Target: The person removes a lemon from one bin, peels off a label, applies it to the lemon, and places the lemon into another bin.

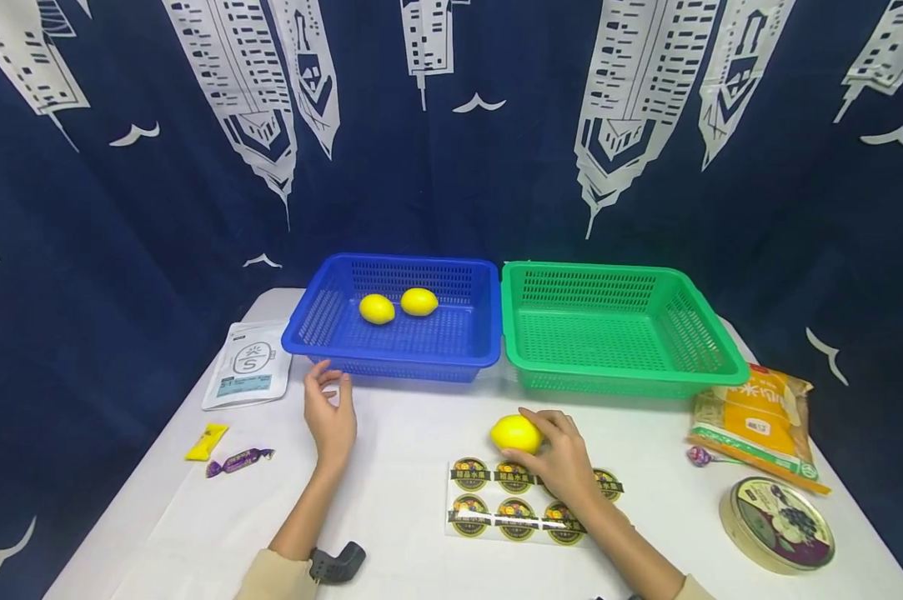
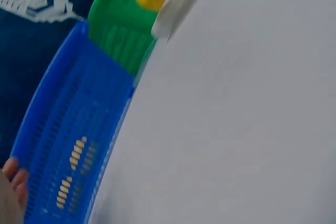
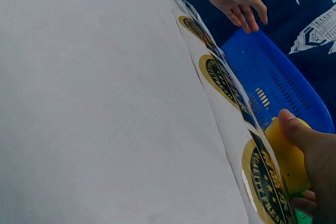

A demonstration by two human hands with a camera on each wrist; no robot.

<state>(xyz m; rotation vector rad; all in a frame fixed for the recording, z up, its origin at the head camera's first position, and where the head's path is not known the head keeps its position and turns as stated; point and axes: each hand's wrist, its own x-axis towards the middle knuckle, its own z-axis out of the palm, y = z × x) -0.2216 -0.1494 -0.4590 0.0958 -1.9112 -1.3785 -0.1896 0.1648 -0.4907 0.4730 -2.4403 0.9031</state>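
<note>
two lemons in left basket

A white-topped table bears a blue basket and a green basket, the 2 standing side by side along its far edge. A white pouch lies just left of the blue basket, with a yellow-wrapped candy and a purple-wrapped candy nearer the front. A clear sheet of round stickers, in 2 rows, lies flat before the baskets. At right, a lollipop rests beside an orange bag, a round tin in front.
</note>
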